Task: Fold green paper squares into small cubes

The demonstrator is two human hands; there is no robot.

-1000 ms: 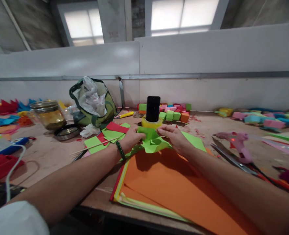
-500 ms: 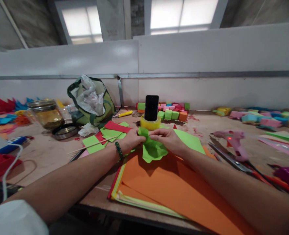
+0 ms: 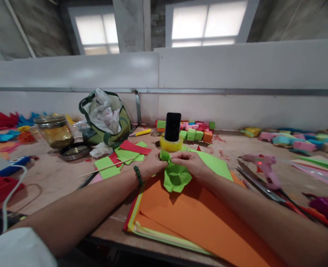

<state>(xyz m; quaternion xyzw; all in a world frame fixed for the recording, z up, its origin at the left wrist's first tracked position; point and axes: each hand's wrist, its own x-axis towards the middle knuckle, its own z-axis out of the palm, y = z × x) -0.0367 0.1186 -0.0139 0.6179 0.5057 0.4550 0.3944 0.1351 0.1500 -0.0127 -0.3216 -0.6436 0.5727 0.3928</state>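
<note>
Both my hands pinch a crumpled light-green paper piece (image 3: 176,177) just above a stack of orange paper sheets (image 3: 197,218). My left hand (image 3: 152,164), with a dark bead bracelet at the wrist, grips the paper's twisted top from the left. From the right, my right hand (image 3: 190,163) closes its fingers on the same top end. The rest of the green paper hangs open below my fingers. A flat green sheet (image 3: 212,163) lies under my right hand.
A black phone (image 3: 172,127) stands in a yellow tape roll (image 3: 170,145) just beyond my hands. Coloured foam cubes (image 3: 197,129) line the wall. A pink glue gun (image 3: 264,166) and scissors (image 3: 260,180) lie at right. A green bag (image 3: 108,116), glass jar (image 3: 54,130) and paper scraps (image 3: 125,152) sit left.
The green paper went from spread flat between my hands to bunched up. My hands came together and pinched its top into a twist, and the paper lifted slightly off the orange sheets.
</note>
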